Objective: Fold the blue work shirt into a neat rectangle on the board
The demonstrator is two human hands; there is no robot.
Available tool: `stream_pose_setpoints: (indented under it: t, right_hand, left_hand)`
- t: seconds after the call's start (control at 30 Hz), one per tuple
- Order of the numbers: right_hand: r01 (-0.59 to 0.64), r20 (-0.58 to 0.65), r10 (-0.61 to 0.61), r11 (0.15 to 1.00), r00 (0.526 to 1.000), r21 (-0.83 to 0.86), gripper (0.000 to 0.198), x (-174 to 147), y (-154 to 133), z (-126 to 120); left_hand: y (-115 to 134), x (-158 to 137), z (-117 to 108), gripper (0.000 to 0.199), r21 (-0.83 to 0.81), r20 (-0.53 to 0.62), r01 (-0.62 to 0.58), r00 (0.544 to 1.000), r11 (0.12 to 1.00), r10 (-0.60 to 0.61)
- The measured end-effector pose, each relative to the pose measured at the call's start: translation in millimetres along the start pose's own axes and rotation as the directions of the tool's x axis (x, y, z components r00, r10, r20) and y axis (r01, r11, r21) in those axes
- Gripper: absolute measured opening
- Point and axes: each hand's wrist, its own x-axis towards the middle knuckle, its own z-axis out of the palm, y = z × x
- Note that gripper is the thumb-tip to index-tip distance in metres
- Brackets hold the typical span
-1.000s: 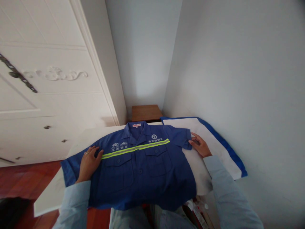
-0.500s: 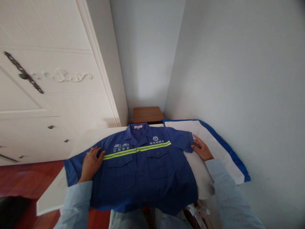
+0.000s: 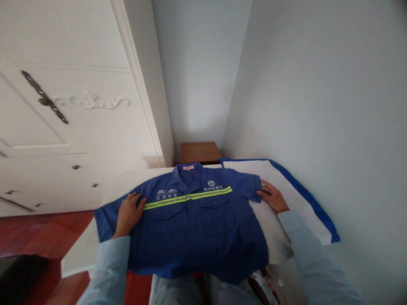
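Blue shirt (image 3: 193, 224) under left hand (image 3: 129, 214)

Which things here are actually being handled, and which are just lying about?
In hand:
blue work shirt, spread front-up on the white table
left hand, flat on one shirt sleeve
right hand, at the other sleeve's edge

Lying about:
white and blue cloth
brown stand
white wardrobe

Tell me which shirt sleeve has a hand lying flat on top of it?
The sleeve under the left hand; the right hand only touches the other sleeve's edge.
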Motion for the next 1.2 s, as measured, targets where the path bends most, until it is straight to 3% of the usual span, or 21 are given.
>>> stream_pose_setpoints:
  t: [0.17,0.27,0.33,0.4,0.43,0.47,0.5,0.53,0.57,0.6,0.63,0.67,0.8,0.93,1.0,1.1,1.2]
  right_hand:
    - [-0.108,0.012,0.107,0.987,0.994,0.116,0.078,8.6,-15.0,-11.2]
    - [-0.226,0.037,0.223,0.958,0.974,0.176,0.068,20.5,-43.8,-14.1]
    - [-0.244,-0.050,0.255,0.957,0.966,0.158,0.061,21.8,-73.4,-2.1]
    - [-0.117,-0.227,0.124,0.992,0.966,0.046,0.058,9.5,-108.4,22.5]
    - [0.026,-0.308,-0.039,0.999,0.950,-0.045,0.058,-2.6,-126.5,37.4]
    - [0.178,-0.262,-0.209,0.975,0.942,-0.136,0.060,-17.9,-144.2,52.1]
    - [0.335,-0.054,-0.351,0.921,0.935,-0.200,0.064,-35.1,-160.7,65.1]
    - [0.472,0.224,-0.427,0.855,0.876,-0.214,0.071,-52.6,-175.5,75.0]
    - [0.580,0.451,-0.451,0.790,0.770,-0.201,0.079,-68.5,-187.9,81.3]
    - [0.649,0.563,-0.468,0.742,0.681,-0.168,0.080,-81.3,-197.5,83.9]
    - [0.680,0.626,-0.469,0.721,0.623,-0.137,0.079,-90.0,-203.8,83.4]
    - [0.687,0.643,-0.469,0.716,0.606,-0.125,0.076,-94.4,-206.6,81.0]
    - [0.636,0.631,-0.358,0.716,0.688,-0.288,0.066,-85.8,-184.2,72.5]
    - [0.707,0.794,-0.140,0.564,0.592,-0.427,0.074,-77.9,-138.3,83.8]
    - [0.710,0.814,-0.052,0.524,0.578,-0.470,0.074,-76.8,-120.4,89.8]
    - [0.661,0.786,0.022,0.527,0.618,-0.535,0.069,-70.0,-107.9,92.1]
    - [0.633,0.732,-0.045,0.539,0.680,-0.555,0.062,-54.5,-113.8,94.1]
  left_hand:
    - [2.5,-2.7,0.9,0.065,0.006,0.001,-0.023,1.000,1.000,0.023]
    - [4.0,-3.9,1.8,0.061,0.001,-0.017,-0.041,0.999,0.999,0.041]
    - [4.0,-4.6,3.1,0.060,-0.003,-0.030,-0.045,0.999,0.999,0.044]
    - [3.4,-5.2,4.6,0.059,-0.006,-0.036,-0.052,0.998,0.999,0.052]
    - [3.0,-5.5,5.2,0.059,-0.008,-0.035,-0.058,0.998,0.998,0.058]
    - [2.6,-5.7,5.6,0.058,-0.009,-0.029,-0.063,0.998,0.998,0.063]
    - [2.4,-5.9,5.7,0.058,-0.012,-0.022,-0.067,0.998,0.998,0.067]
    - [2.4,-6.1,5.7,0.058,-0.015,-0.013,-0.070,0.997,0.997,0.070]
    - [2.6,-6.3,5.4,0.059,-0.020,-0.007,-0.070,0.998,0.997,0.070]
    - [3.0,-6.5,5.1,0.059,-0.024,-0.004,-0.067,0.998,0.997,0.067]
    - [3.6,-6.7,4.6,0.059,-0.029,-0.006,-0.064,0.998,0.998,0.064]
    - [4.3,-7.0,4.2,0.059,-0.033,-0.008,-0.060,0.998,0.998,0.060]
    - [7.5,-8.0,2.1,0.060,-0.045,0.003,-0.046,0.999,0.998,0.046]
    - [9.3,-8.8,-0.3,0.060,-0.041,0.021,-0.043,0.999,0.998,0.044]
    - [9.6,-9.0,-0.9,0.060,-0.041,0.019,-0.043,0.999,0.998,0.044]
    - [9.2,-8.9,-0.4,0.059,-0.046,0.004,-0.037,0.999,0.998,0.037]
    - [7.4,-7.9,1.1,0.058,-0.056,-0.006,-0.038,0.999,0.998,0.038]
